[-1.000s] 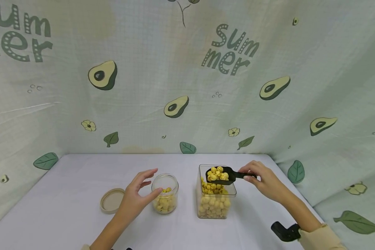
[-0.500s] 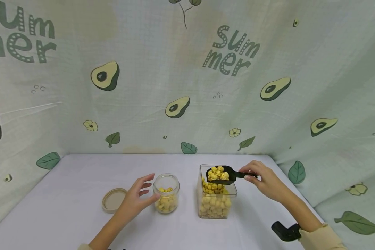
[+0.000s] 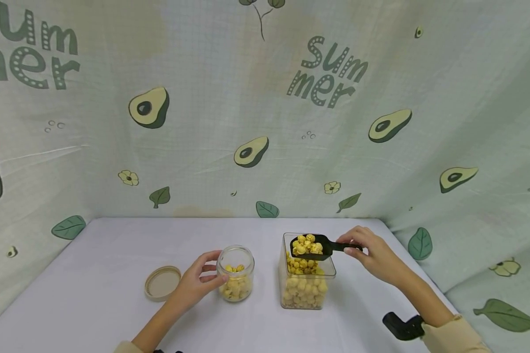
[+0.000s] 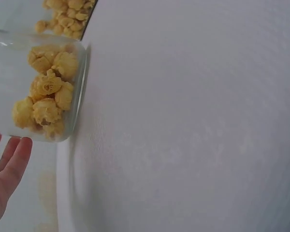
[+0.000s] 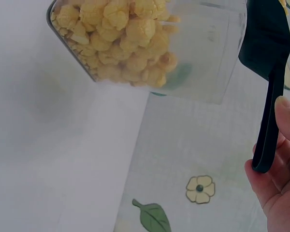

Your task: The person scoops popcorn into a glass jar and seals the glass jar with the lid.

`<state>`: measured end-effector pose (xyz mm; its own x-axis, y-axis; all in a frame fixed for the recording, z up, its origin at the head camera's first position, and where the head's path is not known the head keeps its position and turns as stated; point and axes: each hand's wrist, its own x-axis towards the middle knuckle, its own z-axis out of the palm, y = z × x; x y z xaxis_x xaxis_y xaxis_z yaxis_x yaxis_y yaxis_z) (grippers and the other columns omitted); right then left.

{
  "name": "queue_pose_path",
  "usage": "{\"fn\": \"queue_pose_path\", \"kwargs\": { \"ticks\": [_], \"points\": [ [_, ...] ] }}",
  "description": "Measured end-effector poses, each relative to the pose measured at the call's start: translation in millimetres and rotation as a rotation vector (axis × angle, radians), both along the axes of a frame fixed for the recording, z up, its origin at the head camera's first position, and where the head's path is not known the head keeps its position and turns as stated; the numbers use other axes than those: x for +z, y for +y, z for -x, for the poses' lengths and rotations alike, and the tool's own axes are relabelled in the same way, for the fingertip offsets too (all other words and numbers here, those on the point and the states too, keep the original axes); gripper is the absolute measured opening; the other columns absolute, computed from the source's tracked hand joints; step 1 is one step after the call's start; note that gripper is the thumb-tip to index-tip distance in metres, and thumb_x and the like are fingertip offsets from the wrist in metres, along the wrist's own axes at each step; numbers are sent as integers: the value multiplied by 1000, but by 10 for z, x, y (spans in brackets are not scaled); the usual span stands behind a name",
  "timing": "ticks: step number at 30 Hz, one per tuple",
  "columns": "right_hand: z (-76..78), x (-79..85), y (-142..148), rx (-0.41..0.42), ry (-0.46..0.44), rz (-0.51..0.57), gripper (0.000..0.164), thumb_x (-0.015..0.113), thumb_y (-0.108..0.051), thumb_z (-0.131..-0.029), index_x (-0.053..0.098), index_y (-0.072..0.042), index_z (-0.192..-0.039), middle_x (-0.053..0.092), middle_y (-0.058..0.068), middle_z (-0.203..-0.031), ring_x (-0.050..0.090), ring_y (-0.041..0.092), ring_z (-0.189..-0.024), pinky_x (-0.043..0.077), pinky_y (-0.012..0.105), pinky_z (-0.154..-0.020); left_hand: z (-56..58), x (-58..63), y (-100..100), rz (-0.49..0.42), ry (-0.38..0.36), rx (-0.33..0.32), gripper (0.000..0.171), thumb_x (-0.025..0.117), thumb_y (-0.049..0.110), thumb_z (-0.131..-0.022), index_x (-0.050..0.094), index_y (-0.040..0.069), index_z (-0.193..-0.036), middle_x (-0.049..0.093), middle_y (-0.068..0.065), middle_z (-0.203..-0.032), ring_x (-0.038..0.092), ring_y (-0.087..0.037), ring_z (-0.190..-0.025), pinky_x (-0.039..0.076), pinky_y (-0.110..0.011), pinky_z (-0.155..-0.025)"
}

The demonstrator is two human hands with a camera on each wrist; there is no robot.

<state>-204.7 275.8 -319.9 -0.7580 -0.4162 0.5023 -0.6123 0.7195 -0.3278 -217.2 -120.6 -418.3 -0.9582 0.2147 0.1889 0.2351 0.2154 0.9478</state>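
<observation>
My left hand [image 3: 201, 277] is at the left side of a round glass jar [image 3: 235, 289], which holds some yellow popcorn. Its thumb overlaps the jar's front and its index finger reaches the rim; in the left wrist view the fairly straight fingers [image 4: 20, 157] meet the glass. With thumb and fingers, my right hand [image 3: 366, 250] grips the handle of a black scoop [image 3: 328, 246]. The scoop, loaded with popcorn [image 3: 306, 245], is held level over the mouth of a clear square container [image 3: 328, 275]. More popcorn [image 5: 128, 41] fills that container's lower part.
A round beige lid [image 3: 162, 283] lies left of the jar, partly behind the left forearm. Everything stands on a white-covered table [image 3: 115, 255]. A printed cloth [image 3: 194, 122] hangs behind it. A black device [image 3: 404, 327] sits at the right wrist.
My left hand has come right, to the jar, and its gap to the glass has closed. The right hand keeps the loaded scoop almost still over the container.
</observation>
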Motion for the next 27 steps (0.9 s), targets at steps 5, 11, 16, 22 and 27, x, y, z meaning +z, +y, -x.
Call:
{"fn": "queue_pose_path", "kwargs": {
  "ticks": [5, 11, 16, 22, 27],
  "points": [
    [17, 0, -19, 16, 17, -1, 19, 65, 1, -82, 65, -10, -98, 60, -3, -93, 49, 0, -82, 49, 20, -64, -3, -5, 1, -10, -15, 12, 59, 75, 16, -78, 48, 9, -130, 49, -12, -132, 54, -26, -109, 53, -22, -85],
    [55, 0, -69, 47, 31, -2, 19, 65, 1, -82, 65, -9, -98, 60, -2, -95, 51, 2, -84, 50, 21, -66, -1, -15, 0, -24, -22, 11, 59, 75, 16, -78, 47, 9, -130, 49, -11, -132, 53, -24, -110, 52, -21, -86],
    [75, 18, -165, 67, 25, 6, 19, 65, 0, -83, 65, -9, -99, 61, -1, -95, 53, 5, -85, 51, 22, -68, 6, -16, 3, -22, -17, 1, 59, 75, 17, -78, 48, 10, -130, 49, -11, -132, 53, -24, -109, 52, -21, -86],
    [122, 45, -325, 110, 9, 23, 19, 64, 0, -83, 65, -9, -100, 61, 0, -94, 53, 10, -83, 50, 22, -65, 7, -12, 0, -24, -14, -2, 60, 75, 17, -78, 47, 10, -130, 48, -11, -133, 53, -25, -110, 52, -22, -87],
    [153, 80, -456, 111, -15, 15, 18, 64, 0, -83, 64, -8, -99, 60, 1, -95, 53, 13, -84, 50, 24, -68, 7, -13, -6, -22, -15, 0, 60, 75, 17, -77, 47, 10, -130, 48, -11, -133, 53, -25, -110, 52, -23, -87]
  ]
}}
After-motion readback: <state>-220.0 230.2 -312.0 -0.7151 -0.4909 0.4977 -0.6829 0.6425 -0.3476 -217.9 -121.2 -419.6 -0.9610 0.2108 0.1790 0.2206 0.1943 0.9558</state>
